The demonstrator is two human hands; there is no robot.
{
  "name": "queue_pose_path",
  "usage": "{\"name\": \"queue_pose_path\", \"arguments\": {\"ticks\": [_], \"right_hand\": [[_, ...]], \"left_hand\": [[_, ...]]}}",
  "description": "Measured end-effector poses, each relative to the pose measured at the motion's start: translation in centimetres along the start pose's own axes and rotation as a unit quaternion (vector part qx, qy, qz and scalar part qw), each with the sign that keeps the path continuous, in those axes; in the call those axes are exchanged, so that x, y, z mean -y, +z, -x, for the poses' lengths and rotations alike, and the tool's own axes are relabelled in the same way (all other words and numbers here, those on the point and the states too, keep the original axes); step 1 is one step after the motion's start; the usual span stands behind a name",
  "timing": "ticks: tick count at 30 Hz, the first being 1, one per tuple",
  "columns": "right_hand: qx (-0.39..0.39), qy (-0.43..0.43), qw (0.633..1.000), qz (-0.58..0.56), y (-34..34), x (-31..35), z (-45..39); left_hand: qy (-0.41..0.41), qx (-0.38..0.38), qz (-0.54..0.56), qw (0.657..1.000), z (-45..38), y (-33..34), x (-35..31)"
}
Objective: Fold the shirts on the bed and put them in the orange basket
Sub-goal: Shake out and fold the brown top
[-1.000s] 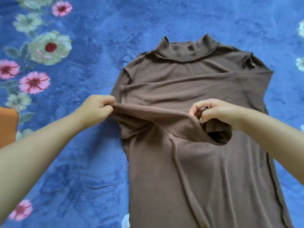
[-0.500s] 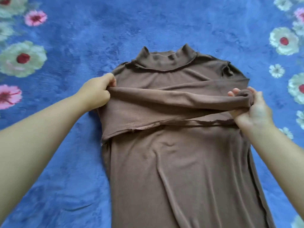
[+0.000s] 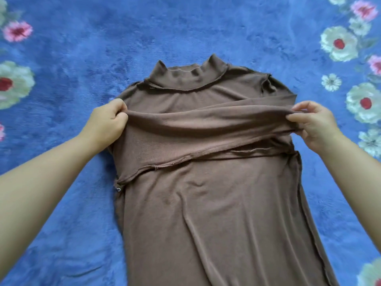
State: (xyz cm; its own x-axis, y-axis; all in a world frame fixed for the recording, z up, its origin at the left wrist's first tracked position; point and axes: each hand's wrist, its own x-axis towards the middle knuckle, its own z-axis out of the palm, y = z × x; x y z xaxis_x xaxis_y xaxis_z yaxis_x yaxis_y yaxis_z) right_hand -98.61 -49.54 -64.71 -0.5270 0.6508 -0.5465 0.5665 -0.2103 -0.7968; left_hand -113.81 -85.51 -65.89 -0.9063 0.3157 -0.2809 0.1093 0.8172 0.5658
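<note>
Left hand (image 3: 106, 122) pinches the folded sleeve (image 3: 206, 122) at the brown shirt (image 3: 206, 203)'s left edge, fingers curled. Right hand (image 3: 315, 124) pinches the sleeve's other end at the right edge, thumb and forefinger closed on fabric. Sleeve taut across chest. Shirt flat on blue floral bed (image 3: 185, 27), collar away.

Brown shirt (image 3: 206, 203): thin knit cloth, matt, smooth, soft creases down the body; raw stitched seams seen along the sleeve edges and the stand-up collar (image 3: 188, 76). Folded sleeve band (image 3: 206, 122): fine ribbed weave noted where the cloth is stretched. Blue blanket (image 3: 185, 27) underneath: plush, fuzzy pile, slightly sheened, brushed in patches; printed flowers (image 3: 338, 43) in pale green and pink at left and right.
</note>
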Motion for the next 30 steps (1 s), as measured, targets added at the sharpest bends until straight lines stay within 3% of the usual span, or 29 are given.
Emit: {"name": "queue_pose_path", "arguments": {"ticks": [4,7,10,13,16,19,22,25,27,30], "right_hand": [[-0.067,-0.08,0.993,0.05,-1.0,-1.0,-0.7],[-0.047,-0.095,0.965,0.241,-0.6,-2.5,-1.2],[-0.055,-0.149,0.909,0.386,0.0,-2.4,-1.4],[-0.067,-0.164,0.885,0.43,0.0,-1.7,-1.2],[-0.078,-0.176,0.873,0.448,-0.6,-2.1,-1.2],[-0.049,-0.164,0.844,0.508,-0.7,-3.3,-1.3],[-0.062,-0.144,0.817,0.554,-0.1,-3.7,-1.2],[-0.089,-0.242,0.794,0.551,0.9,-2.8,-0.7],[-0.024,-0.343,0.74,0.578,2.0,-2.5,-0.9],[0.051,-0.372,0.684,0.626,3.5,-2.1,-2.1]], "left_hand": [[0.031,-0.006,-0.196,0.98,-0.3,0.7,-0.8],[0.018,0.016,-0.307,0.951,-0.9,1.8,-0.6],[0.05,-0.059,-0.312,0.947,-0.8,3.1,0.2],[0.176,-0.123,-0.28,0.935,1.0,4.4,0.1],[0.24,-0.051,-0.297,0.923,2.9,6.6,0.2],[0.168,0.069,-0.33,0.926,3.8,7.3,0.0],[0.116,0.119,-0.357,0.919,3.5,7.3,0.5],[0.11,0.124,-0.365,0.916,3.6,7.0,1.4],[0.109,0.122,-0.348,0.923,3.8,6.9,2.2],[0.11,0.129,-0.334,0.927,3.7,6.7,2.8]]}}
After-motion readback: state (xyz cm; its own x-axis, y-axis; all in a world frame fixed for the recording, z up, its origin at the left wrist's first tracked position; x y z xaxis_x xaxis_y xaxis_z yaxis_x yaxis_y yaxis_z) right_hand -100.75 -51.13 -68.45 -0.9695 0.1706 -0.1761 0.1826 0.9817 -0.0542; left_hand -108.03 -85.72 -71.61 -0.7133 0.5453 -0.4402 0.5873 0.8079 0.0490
